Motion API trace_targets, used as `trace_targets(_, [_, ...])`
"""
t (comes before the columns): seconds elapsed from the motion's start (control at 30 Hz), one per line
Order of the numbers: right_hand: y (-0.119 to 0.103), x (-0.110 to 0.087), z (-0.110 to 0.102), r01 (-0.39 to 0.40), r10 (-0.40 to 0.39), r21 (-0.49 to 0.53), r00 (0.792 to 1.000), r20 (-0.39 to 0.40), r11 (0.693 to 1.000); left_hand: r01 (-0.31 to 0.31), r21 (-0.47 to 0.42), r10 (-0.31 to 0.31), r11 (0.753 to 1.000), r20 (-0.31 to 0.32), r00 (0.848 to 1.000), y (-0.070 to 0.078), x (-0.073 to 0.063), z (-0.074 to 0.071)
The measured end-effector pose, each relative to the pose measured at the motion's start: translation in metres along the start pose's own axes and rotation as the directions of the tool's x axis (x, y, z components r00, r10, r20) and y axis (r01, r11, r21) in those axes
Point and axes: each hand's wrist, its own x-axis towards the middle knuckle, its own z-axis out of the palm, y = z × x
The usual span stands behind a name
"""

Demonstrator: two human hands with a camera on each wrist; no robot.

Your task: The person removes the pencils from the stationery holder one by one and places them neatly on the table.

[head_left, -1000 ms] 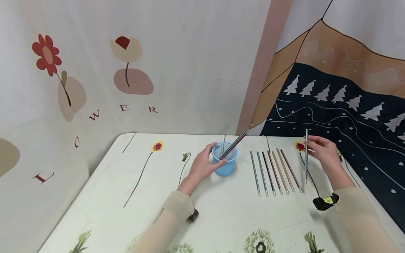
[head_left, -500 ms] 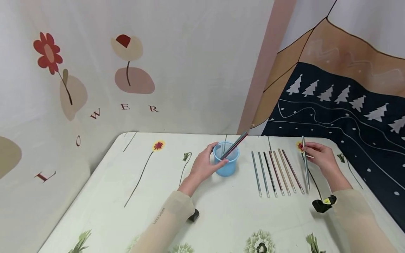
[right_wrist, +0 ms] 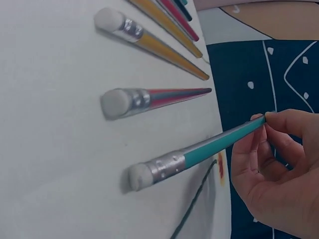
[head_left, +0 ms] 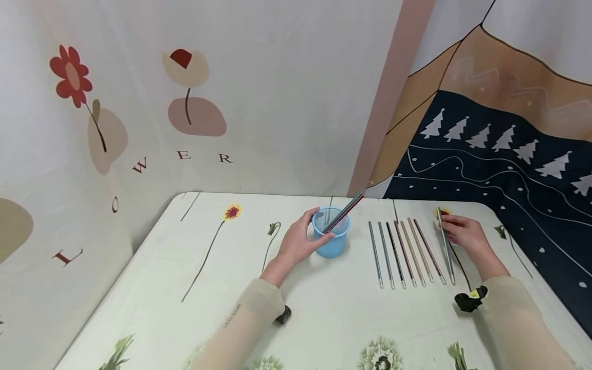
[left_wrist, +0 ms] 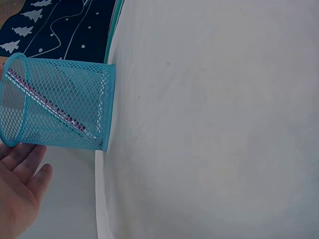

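My left hand (head_left: 296,244) holds a blue mesh pencil cup (head_left: 331,247) by its rim, thumb on the near side. A couple of pencils (head_left: 345,211) lean to the right inside the cup; the left wrist view shows a dark red one (left_wrist: 47,102) through the mesh. At the right, my right hand (head_left: 464,236) pinches a teal pencil (right_wrist: 214,144) at its far end between thumb and fingertips. Its white eraser end points toward me and is down at the table. Beside it lies a red and grey striped pencil (right_wrist: 174,98).
Several pencils in teal, black, dark red and tan (head_left: 409,254) lie side by side between the cup and my right hand, eraser ends toward me. The white tablecloth (head_left: 333,308) has printed flowers. Patterned curtains (head_left: 277,103) stand behind the table.
My right hand has moved left and down, lowering the teal pencil from nearly upright to close beside the row. The left hand and the cup stay as they were.
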Motion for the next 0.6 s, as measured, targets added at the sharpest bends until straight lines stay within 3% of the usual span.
trace_targets(0.6, [0.008,0.012,0.012,-0.078,0.076,-0.153,0.997,-0.016,0.985,0.001,0.002,-0.001,1.000,0.007,1.000,0.000,-0.001,0.001])
